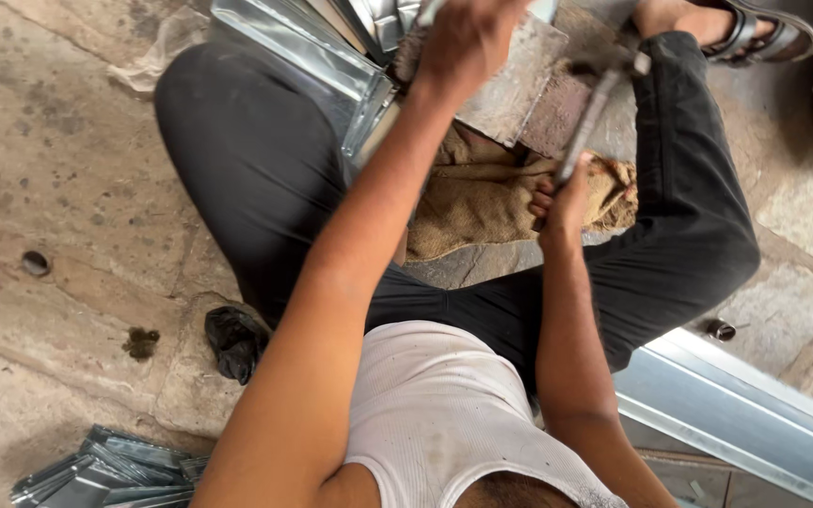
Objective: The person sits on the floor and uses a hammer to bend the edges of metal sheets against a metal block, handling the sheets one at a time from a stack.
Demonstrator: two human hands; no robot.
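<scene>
two hands at work, person cross-legged on the stone floor (58, 169). left hand (463, 42) is closed over the top of a folded sheet-metal piece (308, 47), pinning it against a flat stone slab (510, 89) that seems to serve as an anvil. right hand (562, 202) is wrapped tight round a hammer (595, 108), head raised over the slab's edge. burlap cloth (482, 202) lies under the slab, likely as padding. more folded metal strips (105, 470) lie beside the left knee, within reach.

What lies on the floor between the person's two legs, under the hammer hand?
In the head view, a crumpled burlap cloth lies between the legs, under the right hand gripping the hammer; stone floor shows nearer the body.
</scene>
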